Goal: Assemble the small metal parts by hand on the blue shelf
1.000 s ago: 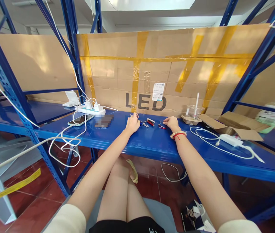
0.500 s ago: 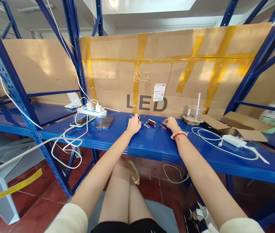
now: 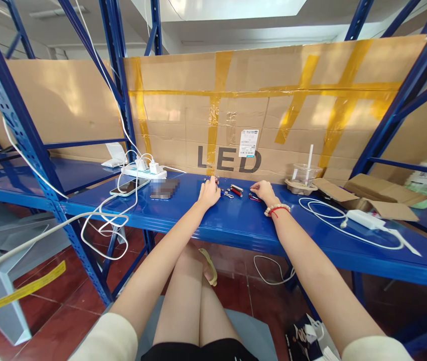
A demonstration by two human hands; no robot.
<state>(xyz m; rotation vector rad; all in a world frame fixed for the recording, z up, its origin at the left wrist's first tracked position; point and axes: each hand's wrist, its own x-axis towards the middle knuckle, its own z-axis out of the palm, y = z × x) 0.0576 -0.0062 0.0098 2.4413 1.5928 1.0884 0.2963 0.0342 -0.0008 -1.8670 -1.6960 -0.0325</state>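
On the blue shelf top my left hand rests with its fingers curled down over small shiny pieces that are mostly hidden. Just right of it lies a small blue piece with a silver clip. A red pocket knife sits between my two hands, touched by neither. My right hand, with a beaded bracelet at the wrist, has its fingertips pinched together low over the shelf. Under those fingers shows a small red clip. What the pinch holds is too small to make out.
At the left are a phone, a blurred dark flat object and a power strip with white cables. To the right stand a plastic cup with a straw, an opened carton and a white adapter. Cardboard walls the back.
My right fingertips have drawn slightly left over the small red clip, covering more of it. My left hand stays in place. The whole view has shifted a little.
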